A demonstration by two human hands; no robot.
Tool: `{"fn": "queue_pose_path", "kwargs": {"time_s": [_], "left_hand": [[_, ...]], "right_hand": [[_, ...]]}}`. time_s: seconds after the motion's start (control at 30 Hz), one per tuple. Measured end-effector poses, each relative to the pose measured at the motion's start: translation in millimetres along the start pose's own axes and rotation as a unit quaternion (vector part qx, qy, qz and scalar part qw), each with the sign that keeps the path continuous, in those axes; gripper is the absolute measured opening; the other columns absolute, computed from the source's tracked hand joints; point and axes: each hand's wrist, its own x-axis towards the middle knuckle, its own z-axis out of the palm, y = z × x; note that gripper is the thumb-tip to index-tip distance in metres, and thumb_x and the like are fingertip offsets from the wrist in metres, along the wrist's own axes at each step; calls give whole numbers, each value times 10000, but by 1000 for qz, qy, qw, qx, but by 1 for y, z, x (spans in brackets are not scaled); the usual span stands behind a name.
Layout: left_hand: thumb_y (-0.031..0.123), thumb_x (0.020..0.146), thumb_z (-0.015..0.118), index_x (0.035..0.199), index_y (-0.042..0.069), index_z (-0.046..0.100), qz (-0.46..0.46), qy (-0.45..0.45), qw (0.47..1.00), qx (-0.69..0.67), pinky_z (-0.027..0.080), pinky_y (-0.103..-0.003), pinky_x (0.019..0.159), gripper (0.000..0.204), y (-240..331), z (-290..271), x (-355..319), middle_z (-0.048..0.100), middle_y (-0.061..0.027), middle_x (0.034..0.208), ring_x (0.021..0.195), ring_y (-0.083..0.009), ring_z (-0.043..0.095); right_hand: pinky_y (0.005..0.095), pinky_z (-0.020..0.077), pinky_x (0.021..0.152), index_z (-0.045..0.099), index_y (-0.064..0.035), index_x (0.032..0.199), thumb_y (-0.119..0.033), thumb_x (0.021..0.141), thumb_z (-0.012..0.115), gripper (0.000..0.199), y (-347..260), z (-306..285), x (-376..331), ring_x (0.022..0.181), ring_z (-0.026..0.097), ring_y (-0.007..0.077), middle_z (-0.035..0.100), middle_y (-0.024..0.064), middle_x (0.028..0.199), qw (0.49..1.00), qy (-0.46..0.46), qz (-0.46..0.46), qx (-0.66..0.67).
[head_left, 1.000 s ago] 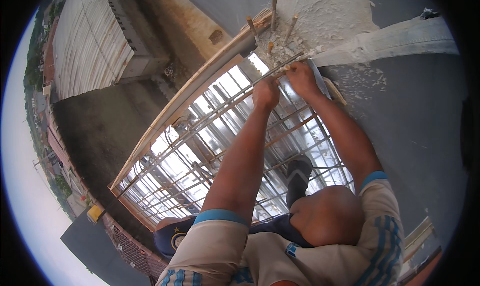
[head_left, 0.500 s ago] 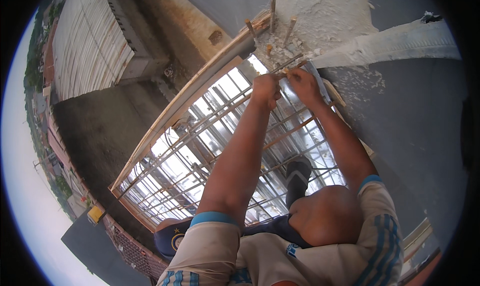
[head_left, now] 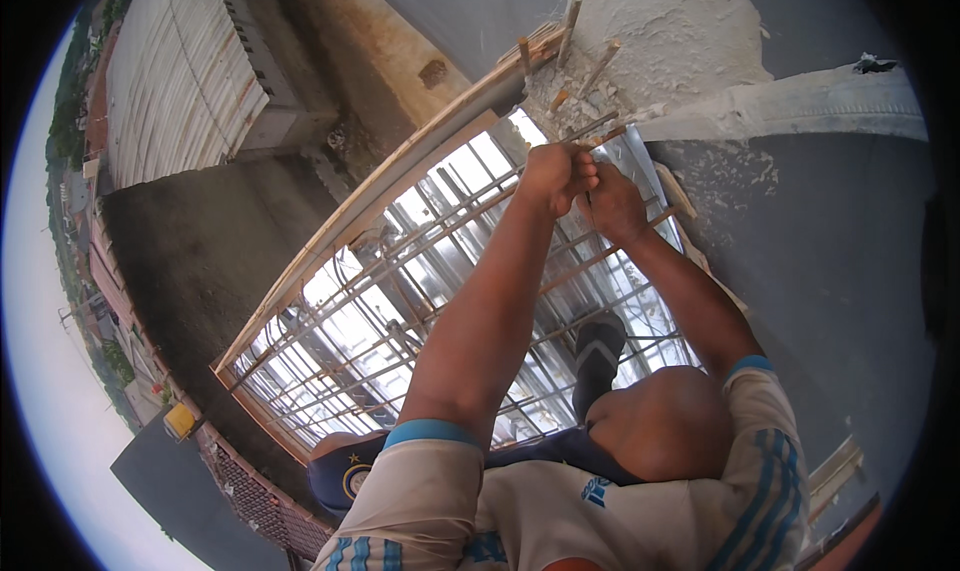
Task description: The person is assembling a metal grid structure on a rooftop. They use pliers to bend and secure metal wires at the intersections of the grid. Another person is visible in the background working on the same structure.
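A grid of rusty rebar (head_left: pixel 420 301) lies over shiny metal sheeting inside a wooden form. My left hand (head_left: pixel 556 171) is a closed fist at the grid's far end, gripping a bar where thin rods stick out. My right hand (head_left: pixel 612 205) is pressed right against it, fingers curled on the same spot. What the fingers pinch is too small to see. Both arms reach forward from my striped white and blue shirt. My bent knee (head_left: pixel 660 436) and my foot in a dark sandal (head_left: pixel 598 356) rest on the grid.
A wooden plank edge (head_left: pixel 380 196) borders the grid on the left, with a drop to a dark lower roof (head_left: pixel 200 251) beyond. Rough concrete and wooden stakes (head_left: pixel 570 21) stand at the far end. A grey slab (head_left: pixel 830 251) lies to the right.
My two hands have drawn together at the far end of the grid; the right hand dropped lower and the left moved up toward it.
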Motion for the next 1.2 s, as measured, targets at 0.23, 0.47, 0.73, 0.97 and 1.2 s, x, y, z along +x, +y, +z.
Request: {"fn": "queue_pose_path", "kwargs": {"time_s": [0.23,0.47,0.73,0.97,1.2], "left_hand": [[249,920,441,1132,20,505,-17,-3,988,154,466,-371,717,318,6,-13,-38,592,-116,990,838,-213,571],[287,904,485,1261,9,438,38,11,983,179,470,-336,742,455,5,-102,-93,594,-114,1067,910,-196,575],[218,857,483,1192,-33,509,163,149,845,487,459,-313,766,420,77,-250,-162,620,-122,996,896,-199,584],[261,876,467,1219,-20,487,157,130,854,478,453,-305,769,444,69,-278,-179,618,-116,1007,908,-195,578],[252,835,505,1145,-14,557,187,108,828,517,453,-318,789,411,63,-288,-183,638,-173,953,861,-225,609]], "right_hand": [[442,461,789,451,-73,1253,-169,834,502,433,1,-6,-5,943,561,363,553,164,1043,974,-158,163,-6],[371,376,954,523,16,1188,-373,908,467,483,-9,-37,-52,1109,509,339,557,207,1148,918,-133,327,182],[374,422,869,574,38,1109,-323,875,537,432,-59,-105,-77,1021,563,297,589,193,1084,920,-229,309,71],[377,405,942,479,15,1246,-511,617,736,859,-43,-108,-94,1114,515,350,512,261,1207,851,-422,310,-47],[359,361,990,504,3,1224,-335,681,744,683,-18,-99,-192,1151,481,345,501,235,1231,778,-499,381,4]]}}
